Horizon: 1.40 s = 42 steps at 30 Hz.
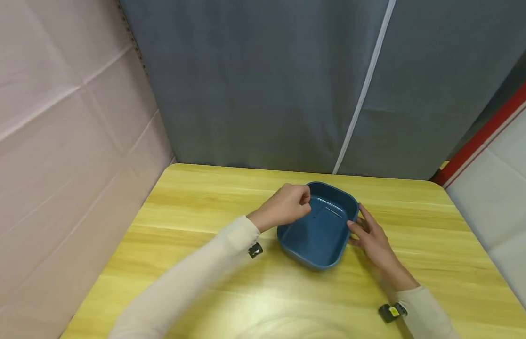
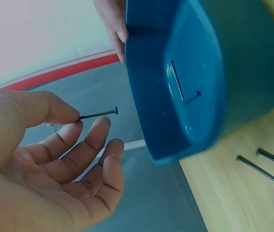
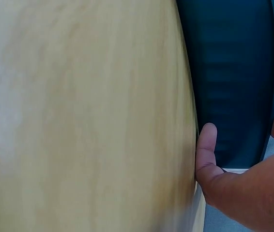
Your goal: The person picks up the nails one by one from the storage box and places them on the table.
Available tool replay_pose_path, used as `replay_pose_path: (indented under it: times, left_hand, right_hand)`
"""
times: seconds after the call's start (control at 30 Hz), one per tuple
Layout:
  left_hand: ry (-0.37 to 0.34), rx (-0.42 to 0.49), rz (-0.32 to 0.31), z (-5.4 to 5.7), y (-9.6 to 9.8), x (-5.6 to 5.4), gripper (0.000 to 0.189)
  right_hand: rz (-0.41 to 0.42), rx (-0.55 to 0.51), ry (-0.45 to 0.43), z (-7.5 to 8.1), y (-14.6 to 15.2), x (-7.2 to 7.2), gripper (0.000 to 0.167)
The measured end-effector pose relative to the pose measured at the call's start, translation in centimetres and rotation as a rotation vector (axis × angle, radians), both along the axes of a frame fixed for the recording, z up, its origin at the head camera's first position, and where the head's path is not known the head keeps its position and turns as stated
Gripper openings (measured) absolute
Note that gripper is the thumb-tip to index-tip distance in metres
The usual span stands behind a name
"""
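A blue plastic bin (image 1: 307, 264) with rounded corners sits on the table. Over its left side, my left hand (image 1: 286, 207) pinches a nail (image 2: 98, 114) between thumb and index finger, head end outward, while the other fingers curl loosely. Inside the bin lie a long nail (image 2: 177, 81) and a second nail (image 2: 193, 96), both on the floor of it. My right hand (image 1: 370, 238) grips the bin's right side, with its thumb at the rim and a finger against the outer wall (image 3: 234, 87). The head view does not show the pinched nail clearly.
More nails (image 2: 258, 168) lie on the wooden table (image 1: 195, 197) beside the bin in the left wrist view; the left arm seems to cover them in the head view. A grey curtain (image 1: 263, 94) hangs behind the table, with pale panels at both sides.
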<state>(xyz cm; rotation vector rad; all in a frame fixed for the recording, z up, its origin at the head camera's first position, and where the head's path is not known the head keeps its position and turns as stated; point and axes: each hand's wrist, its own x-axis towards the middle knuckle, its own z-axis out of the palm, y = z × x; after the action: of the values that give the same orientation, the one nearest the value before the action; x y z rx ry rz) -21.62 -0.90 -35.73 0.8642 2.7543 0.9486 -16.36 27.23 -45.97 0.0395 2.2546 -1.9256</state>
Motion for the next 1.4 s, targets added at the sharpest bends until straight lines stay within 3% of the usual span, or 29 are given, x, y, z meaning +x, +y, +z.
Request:
replay_pose_path:
  times: [0.33, 0.57, 1.1, 1.27, 1.4]
  left_hand:
    - [0.028, 0.092, 0.049, -0.5, -3.2, 0.1, 0.014]
    - [0.019, 0.091, 0.11, -1.3, -5.6, 0.1, 0.007]
    - [0.085, -0.061, 0.183, -5.8, -8.9, -0.4, 0.017]
    - [0.06, -0.097, 0.2, -7.0, -9.3, -0.7, 0.022]
    - [0.034, -0.1, 0.21, -9.1, -9.9, -1.6, 0.031]
  right_hand:
    - [-0.014, 0.041, -0.026, 0.2, 1.0, -0.5, 0.084]
    - [-0.013, 0.027, -0.035, 0.5, 1.3, -0.7, 0.085]
    - [-0.018, 0.019, -0.015, 0.2, 1.2, -0.3, 0.085]
    - [-0.018, 0.027, -0.008, 0.3, 1.2, -0.2, 0.085]
    - [-0.02, 0.034, -0.012, 0.2, 1.2, -0.2, 0.084]
